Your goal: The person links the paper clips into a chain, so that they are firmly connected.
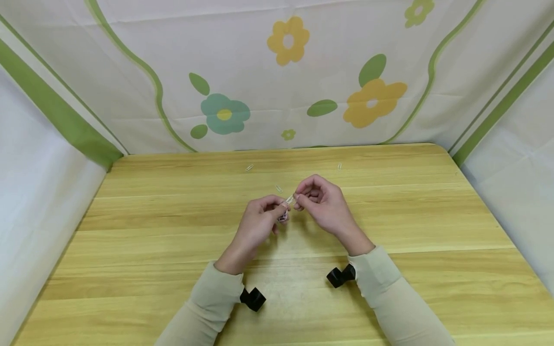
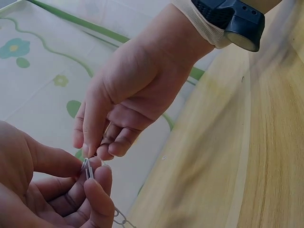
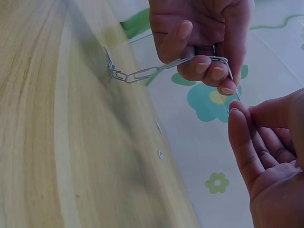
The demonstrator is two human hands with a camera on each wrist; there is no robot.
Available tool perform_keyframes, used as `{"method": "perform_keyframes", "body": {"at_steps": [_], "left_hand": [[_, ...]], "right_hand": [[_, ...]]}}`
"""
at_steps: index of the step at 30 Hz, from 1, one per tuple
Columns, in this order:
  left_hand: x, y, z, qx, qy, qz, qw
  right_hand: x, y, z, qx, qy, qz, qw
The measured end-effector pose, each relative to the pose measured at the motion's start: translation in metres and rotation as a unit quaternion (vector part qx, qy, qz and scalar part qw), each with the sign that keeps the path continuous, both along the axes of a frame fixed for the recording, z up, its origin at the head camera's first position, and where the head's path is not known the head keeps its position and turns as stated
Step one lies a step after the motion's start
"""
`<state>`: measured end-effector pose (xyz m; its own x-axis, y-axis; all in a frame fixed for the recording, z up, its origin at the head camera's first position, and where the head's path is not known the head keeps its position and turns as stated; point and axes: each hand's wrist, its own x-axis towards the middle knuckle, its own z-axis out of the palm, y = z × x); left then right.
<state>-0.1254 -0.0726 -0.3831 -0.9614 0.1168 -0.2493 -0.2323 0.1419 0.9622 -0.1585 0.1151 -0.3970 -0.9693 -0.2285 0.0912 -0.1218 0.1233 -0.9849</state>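
A: Nearest first. Anything in the left hand [image 1: 258, 222]?

B: Yes. At 8 o'clock from the pale paperclip [image 1: 289, 199], bent around it in a pinch, with a linked chain [image 3: 126, 77] hanging below. Impossible to tell about contact with the desk [image 1: 151, 216] at the tail.

A: And the right hand [image 1: 322, 204]?

B: At 3 o'clock, curled into a close pinch on the opposite end of the same paperclip, apparently. Partly hidden there.

A: Heavy? Fragile?

B: Probably almost weightless, smooth and springy; hard to break, easy to bend. Best held lightly by a rounded end. Limp at every link, so likely to swing.

A: Farther out?

B: Just beyond, near 10 o'clock, a first loose clip [image 1: 279, 189]; deeper, a second loose clip [image 1: 249, 167] at 10, a third loose clip [image 1: 339, 166] at 2. Behind, flowered cloth [image 1: 259, 86].
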Motion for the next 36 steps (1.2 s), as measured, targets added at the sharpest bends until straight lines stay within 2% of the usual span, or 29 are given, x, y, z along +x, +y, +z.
{"method": "perform_keyframes", "body": {"at_steps": [7,14,27,36], "left_hand": [[0.0,0.0,0.001,0.012,0.003,0.006,0.9999],[0.0,-0.001,0.0,0.029,-0.001,0.027,0.9992],[0.0,-0.006,-0.004,0.037,-0.009,0.025,0.999],[0.0,-0.013,-0.007,0.027,-0.024,0.018,0.9992]], "right_hand": [[0.0,0.0,0.001,0.007,-0.006,0.009,0.9999],[-0.002,0.001,0.0,0.07,-0.005,0.043,0.9966],[-0.006,0.009,-0.003,0.152,0.01,0.086,0.9847],[-0.007,0.015,-0.003,0.161,-0.003,0.094,0.9825]]}}
